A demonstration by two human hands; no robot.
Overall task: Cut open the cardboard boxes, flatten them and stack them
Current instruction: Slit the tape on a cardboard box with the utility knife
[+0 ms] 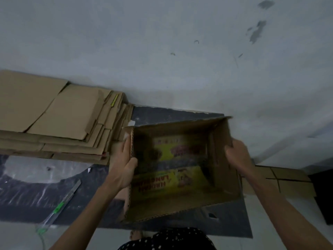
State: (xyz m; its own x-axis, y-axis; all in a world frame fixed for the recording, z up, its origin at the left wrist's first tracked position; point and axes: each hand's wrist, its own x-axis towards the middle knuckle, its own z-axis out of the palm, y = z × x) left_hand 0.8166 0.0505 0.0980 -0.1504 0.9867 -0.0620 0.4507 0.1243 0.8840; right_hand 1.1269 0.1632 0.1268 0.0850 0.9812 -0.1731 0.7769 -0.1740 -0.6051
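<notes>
I hold an open brown cardboard box [223, 174] above a dark mat, its open top facing me. Yellow and red printed flaps show at its bottom. My left hand [124, 165] grips the left wall, thumb inside and fingers outside. My right hand [237, 156] grips the right wall near its far corner. A stack of flattened cardboard [54, 120] lies to the left against the wall. A utility knife [63, 202] with a green slider lies on the mat at the lower left.
A dark mat [180, 114] covers the floor beneath the box. More flat cardboard [281, 179] lies at the right. A pale wall [162, 51] fills the upper view. A dark object [324, 195] sits at the far right edge. My foot [135, 235] shows below.
</notes>
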